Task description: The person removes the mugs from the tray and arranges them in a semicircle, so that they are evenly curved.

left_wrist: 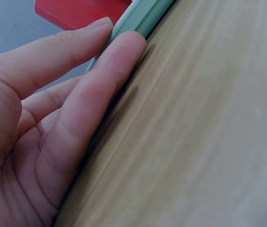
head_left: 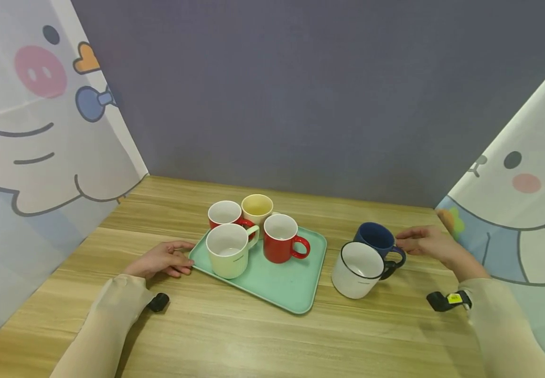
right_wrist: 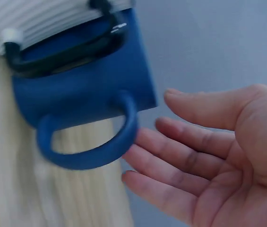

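Note:
At the left corner of a mint-green tray (head_left: 277, 289), my left hand (head_left: 166, 260) pinches the rim between thumb and finger; the left wrist view shows the fingertips (left_wrist: 128, 45) on the edge. The tray carries a pale cream ribbed mug (head_left: 227, 254), two red mugs, one in front (head_left: 278, 248) and one behind (head_left: 220, 214), and a yellow mug (head_left: 255, 207). My right hand (head_left: 425, 242), fingers extended, is beside the handle of a dark blue mug (right_wrist: 83, 90), holding nothing. A white mug (head_left: 354, 275) with black rim and handle stands before the blue one.
Everything stands on a wood-grain table (head_left: 234, 336). A grey panel (head_left: 281, 105) rises behind it, with cartoon-printed cloths at the left (head_left: 55, 142) and right (head_left: 536, 210).

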`<state>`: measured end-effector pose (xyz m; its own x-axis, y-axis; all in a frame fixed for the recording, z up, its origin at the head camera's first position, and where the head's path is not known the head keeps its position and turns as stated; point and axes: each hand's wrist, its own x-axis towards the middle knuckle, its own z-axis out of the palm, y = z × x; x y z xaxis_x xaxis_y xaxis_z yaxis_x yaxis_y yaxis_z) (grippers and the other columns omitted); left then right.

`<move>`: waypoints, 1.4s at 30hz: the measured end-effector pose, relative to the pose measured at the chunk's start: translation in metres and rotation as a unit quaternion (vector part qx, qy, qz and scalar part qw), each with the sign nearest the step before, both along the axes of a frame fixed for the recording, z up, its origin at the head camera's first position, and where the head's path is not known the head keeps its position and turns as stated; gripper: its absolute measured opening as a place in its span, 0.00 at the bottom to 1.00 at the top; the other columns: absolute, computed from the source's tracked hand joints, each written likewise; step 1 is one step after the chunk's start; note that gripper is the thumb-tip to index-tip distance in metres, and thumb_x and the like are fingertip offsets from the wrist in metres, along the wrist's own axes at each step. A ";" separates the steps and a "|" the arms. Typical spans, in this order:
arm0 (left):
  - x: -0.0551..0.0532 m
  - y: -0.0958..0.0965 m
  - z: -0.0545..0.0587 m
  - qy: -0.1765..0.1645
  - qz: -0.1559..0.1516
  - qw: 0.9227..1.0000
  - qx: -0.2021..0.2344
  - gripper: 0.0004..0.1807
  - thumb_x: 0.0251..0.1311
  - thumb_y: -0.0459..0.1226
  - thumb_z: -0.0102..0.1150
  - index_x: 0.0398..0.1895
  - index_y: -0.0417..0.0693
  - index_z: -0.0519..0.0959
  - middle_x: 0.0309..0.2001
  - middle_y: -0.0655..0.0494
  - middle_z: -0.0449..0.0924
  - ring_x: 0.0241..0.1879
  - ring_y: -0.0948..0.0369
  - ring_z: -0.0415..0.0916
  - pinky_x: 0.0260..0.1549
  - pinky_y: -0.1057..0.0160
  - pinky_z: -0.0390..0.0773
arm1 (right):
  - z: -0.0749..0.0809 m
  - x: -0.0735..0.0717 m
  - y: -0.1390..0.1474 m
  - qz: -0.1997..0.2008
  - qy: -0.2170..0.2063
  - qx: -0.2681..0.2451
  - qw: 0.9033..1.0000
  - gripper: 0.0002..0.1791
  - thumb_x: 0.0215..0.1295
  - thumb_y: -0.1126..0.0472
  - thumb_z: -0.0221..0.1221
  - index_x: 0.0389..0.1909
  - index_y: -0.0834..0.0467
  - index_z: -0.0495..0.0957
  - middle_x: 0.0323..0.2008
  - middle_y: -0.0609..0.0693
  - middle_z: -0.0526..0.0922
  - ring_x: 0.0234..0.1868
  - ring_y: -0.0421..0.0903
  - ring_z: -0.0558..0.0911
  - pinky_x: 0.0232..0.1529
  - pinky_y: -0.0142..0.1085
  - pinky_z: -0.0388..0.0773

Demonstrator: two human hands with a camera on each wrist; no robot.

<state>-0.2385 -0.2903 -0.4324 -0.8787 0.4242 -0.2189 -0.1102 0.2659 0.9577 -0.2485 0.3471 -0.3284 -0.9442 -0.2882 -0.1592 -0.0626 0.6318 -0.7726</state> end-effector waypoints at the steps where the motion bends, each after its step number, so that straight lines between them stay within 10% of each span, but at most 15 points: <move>1: 0.000 0.000 0.000 0.000 0.000 1.000 0.000 0.39 0.65 0.33 0.63 0.70 0.21 0.54 0.34 0.51 0.86 0.33 0.61 0.85 0.30 0.65 0.85 | 0.002 0.000 -0.001 -0.011 0.009 -0.006 1.000 0.26 0.72 0.64 0.56 0.59 0.83 0.66 0.48 0.64 0.82 0.40 0.34 0.82 0.46 0.38 0.83; 14: -0.001 0.000 -0.003 0.000 0.002 1.000 -0.003 0.39 0.64 0.33 0.63 0.70 0.22 0.55 0.33 0.52 0.86 0.33 0.61 0.85 0.29 0.65 0.85 | 0.017 0.003 -0.034 -0.063 0.110 -0.037 0.991 0.25 0.73 0.60 0.58 0.58 0.77 0.71 0.45 0.61 0.84 0.38 0.35 0.84 0.41 0.33 0.84; 42: 0.000 0.000 0.001 -0.004 0.001 1.000 0.001 0.39 0.65 0.32 0.61 0.71 0.22 0.53 0.34 0.52 0.86 0.33 0.61 0.85 0.29 0.65 0.85 | 0.011 0.001 -0.152 0.064 0.112 0.026 0.991 0.14 0.69 0.59 0.62 0.48 0.65 0.82 0.38 0.52 0.85 0.41 0.51 0.83 0.43 0.44 0.81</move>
<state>-0.2386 -0.2898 -0.4310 -0.8780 0.4228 -0.2245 -0.1177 0.2639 0.9573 -0.2475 0.1953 -0.3179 -0.9135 -0.4055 0.0331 -0.3122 0.6467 -0.6959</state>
